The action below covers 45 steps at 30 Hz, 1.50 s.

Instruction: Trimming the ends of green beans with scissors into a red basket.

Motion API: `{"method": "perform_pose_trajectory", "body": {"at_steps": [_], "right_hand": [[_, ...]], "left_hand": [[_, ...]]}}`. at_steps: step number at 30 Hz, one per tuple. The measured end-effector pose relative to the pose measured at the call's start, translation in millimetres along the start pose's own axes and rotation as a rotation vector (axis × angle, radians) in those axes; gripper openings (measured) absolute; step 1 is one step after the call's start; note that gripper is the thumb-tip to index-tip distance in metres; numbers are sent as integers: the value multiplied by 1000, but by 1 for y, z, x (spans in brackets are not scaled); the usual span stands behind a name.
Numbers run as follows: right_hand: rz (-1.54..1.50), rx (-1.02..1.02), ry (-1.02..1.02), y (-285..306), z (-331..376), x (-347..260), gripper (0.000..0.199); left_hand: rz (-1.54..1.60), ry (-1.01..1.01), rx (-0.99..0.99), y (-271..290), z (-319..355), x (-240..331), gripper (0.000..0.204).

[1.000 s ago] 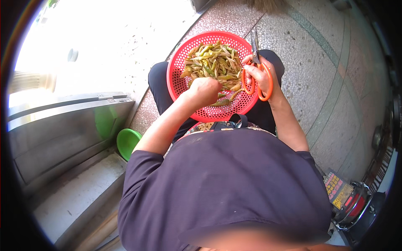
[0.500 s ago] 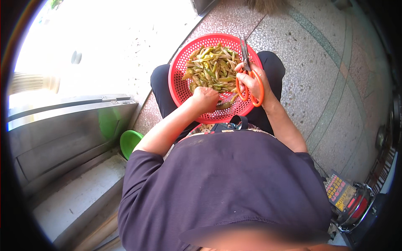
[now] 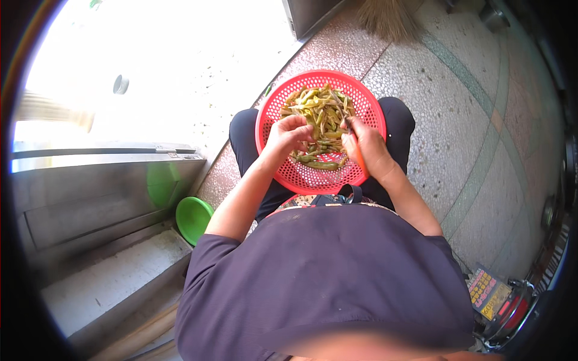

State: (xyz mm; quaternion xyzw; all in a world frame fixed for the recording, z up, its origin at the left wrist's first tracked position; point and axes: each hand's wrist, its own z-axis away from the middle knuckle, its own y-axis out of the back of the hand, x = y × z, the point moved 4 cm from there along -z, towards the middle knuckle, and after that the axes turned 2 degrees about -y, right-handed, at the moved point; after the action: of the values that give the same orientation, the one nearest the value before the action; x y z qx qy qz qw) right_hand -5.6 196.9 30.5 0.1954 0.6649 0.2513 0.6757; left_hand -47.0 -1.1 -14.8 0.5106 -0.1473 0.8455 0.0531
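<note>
A red perforated plastic basket (image 3: 322, 183) rests across my lap, holding a heap of slender green and yellowish-brown vegetable pieces (image 3: 325, 111) that look like pods or peppers. Several greener pieces (image 3: 319, 163) lie apart near its front side. My right hand (image 3: 368, 146) is wrapped round scissors (image 3: 361, 159) with orange handles; the dark blades, partly hidden, point away over the heap. Over the left part of the basket, my left hand (image 3: 289, 137) has its fingers bent and slightly apart from the thumb, with nothing visible between them.
A green plastic basin (image 3: 194, 220) stands at the left beside a metal door frame (image 3: 102, 198). Straw broom bristles (image 3: 390, 21) touch the speckled floor (image 3: 445, 144) at the far side. A chrome and red object with a printed card (image 3: 490, 293) lies at the lower right.
My left hand has risen from the basket's front and its fist has loosened. The scissors have turned from upright and fully visible to lower over the heap. The whole view has shifted slightly.
</note>
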Motion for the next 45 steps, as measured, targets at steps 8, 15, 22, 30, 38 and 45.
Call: {"method": "perform_pose_trajectory", "body": {"at_steps": [8, 15, 22, 30, 38, 45], "right_hand": [[542, 27, 241, -39, -1, -12, 21], [535, -33, 149, -45, -2, -6, 18], [447, -69, 105, -44, -6, 3, 15], [690, 58, 227, -44, -2, -10, 19], [592, 62, 173, -51, -3, -4, 17], [465, 13, 140, -47, -4, -2, 15]], "left_hand": [[238, -126, -7, -6, 4, -3, 15], [47, -138, 110, -4, 4, -12, 27], [208, -122, -9, -16, 6, -7, 39], [304, -196, 83, -9, 1, -2, 28], [228, -235, 53, -17, 5, 3, 33], [-65, -134, -85, -11, 4, 5, 30]]}}
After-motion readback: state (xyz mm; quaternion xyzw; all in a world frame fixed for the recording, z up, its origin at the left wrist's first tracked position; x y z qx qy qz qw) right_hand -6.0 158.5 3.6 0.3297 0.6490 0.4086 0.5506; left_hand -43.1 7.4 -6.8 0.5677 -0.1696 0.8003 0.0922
